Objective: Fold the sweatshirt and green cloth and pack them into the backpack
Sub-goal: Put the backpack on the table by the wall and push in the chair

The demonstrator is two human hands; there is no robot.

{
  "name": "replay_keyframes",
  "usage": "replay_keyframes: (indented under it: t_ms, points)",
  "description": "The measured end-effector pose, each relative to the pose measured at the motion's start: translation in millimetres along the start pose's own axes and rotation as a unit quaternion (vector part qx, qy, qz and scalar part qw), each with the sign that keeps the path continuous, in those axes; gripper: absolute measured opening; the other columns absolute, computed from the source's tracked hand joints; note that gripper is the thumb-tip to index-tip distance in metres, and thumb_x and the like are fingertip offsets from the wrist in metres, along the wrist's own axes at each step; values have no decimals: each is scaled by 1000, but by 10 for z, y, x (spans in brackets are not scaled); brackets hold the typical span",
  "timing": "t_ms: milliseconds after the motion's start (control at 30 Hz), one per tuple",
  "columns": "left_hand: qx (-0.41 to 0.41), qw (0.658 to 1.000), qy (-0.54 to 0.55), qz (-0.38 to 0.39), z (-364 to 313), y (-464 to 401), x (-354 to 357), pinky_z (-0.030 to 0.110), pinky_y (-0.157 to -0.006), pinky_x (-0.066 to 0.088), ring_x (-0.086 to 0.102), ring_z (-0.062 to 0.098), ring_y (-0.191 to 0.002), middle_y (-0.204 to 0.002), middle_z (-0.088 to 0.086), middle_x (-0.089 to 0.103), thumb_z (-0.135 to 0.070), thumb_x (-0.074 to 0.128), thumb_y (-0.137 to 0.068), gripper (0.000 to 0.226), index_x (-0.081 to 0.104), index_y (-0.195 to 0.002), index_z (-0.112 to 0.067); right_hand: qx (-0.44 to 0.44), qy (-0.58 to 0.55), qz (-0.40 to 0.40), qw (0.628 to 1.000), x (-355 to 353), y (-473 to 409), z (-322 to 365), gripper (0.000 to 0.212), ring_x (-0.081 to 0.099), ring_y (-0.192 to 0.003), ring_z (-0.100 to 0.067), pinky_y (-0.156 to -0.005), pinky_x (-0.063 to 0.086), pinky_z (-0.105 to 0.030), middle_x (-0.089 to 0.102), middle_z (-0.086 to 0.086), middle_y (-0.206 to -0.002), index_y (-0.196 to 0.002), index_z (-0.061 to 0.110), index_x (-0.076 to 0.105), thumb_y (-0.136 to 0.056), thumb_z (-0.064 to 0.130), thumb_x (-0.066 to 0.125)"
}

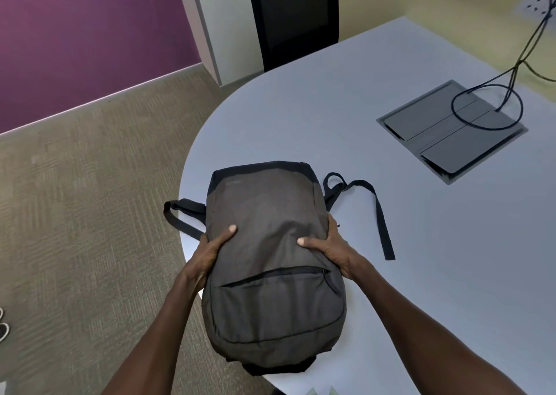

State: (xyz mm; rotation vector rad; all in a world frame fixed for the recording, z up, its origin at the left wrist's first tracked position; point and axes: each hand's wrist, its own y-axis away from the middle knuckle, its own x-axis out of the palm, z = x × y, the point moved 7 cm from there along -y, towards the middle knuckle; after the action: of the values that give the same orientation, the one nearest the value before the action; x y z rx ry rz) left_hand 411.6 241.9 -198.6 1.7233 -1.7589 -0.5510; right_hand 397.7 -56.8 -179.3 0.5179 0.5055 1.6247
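A bulging grey backpack (270, 262) with black trim lies face-up near the rounded table edge, front pocket zipped shut, black straps splayed out on both sides.

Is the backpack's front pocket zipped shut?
Shut, it seems: the front pocket zipper line runs unbroken across the backpack, with no gap showing.

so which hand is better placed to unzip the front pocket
Right, probably. The front pocket zipper's pull sits at the right end of the backpack, just below the right hand. The left hand grips the opposite side and could steady the bag.
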Motion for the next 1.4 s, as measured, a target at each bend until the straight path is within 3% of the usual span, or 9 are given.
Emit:
replay_keyframes:
  t_ms: [300,467,667,967,1133,1267,1400]
  points:
    - [43,998,-8,-42,-23,325,365,38,-88,57,65,24,-111,-134,4,58,-46,93,-59,115,30,-151,-17,-44,-21,-6,999,-210,339,-84,112,55,-121,-16,-105,48,-41,48,7,-140,-151,41,21,-64,34,90]
    - [48,998,-27,-25,103,520,810,44,-94,56,67,25,-109,-133,4,59,-53,94,-52,121,33,-150,-18,-56,-32,-33,997,-611,735,-213,113,55,-122,-17,-106,47,-45,49,7,-139,-151,41,22,-61,38,91]
    - [74,995,-60,8,110,911,1651,45,-94,56,69,25,-108,-129,4,63,-57,94,-48,118,40,-145,-19,-107,-62,-59,991,-1308,1396,-235,107,60,-119,-13,-104,50,-43,56,11,-135,-148,43,29,-62,31,92]
    - [118,984,-110,77,21,1544,3204,42,-90,57,71,24,-105,-124,6,69,-51,92,-59,100,47,-140,-14,-189,-111,-113,969,-2540,2471,-238,96,64,-113,-7,-98,54,-34,58,10,-135,-149,37,31,-72,15,85]
    - [128,978,-123,108,-22,1677,3901,40,-89,57,71,24,-106,-124,5,68,-53,91,-54,106,46,-141,-15,-216,-124,-150,957,-3114,2828,-226,97,63,-114,-7,-101,52,-37,59,12,-133,-148,38,34,-69,18,87]
    - [129,972,-139,141,-77,1640,4430,38,-84,58,70,24,-106,-124,6,67,-45,88,-68,91,45,-142,-13,-228,-141,-182,946,-3509,2964,-251,99,64,-114,-8,-101,52,-39,59,11,-134,-148,38,34,-68,17,87]
    - [135,961,-164,178,-149,1506,4922,39,-88,57,69,24,-107,-126,6,66,-46,88,-68,92,44,-143,-14,-232,-156,-217,935,-3873,3048,-287,103,63,-116,-10,-102,51,-40,60,10,-134,-149,38,33,-64,22,90]
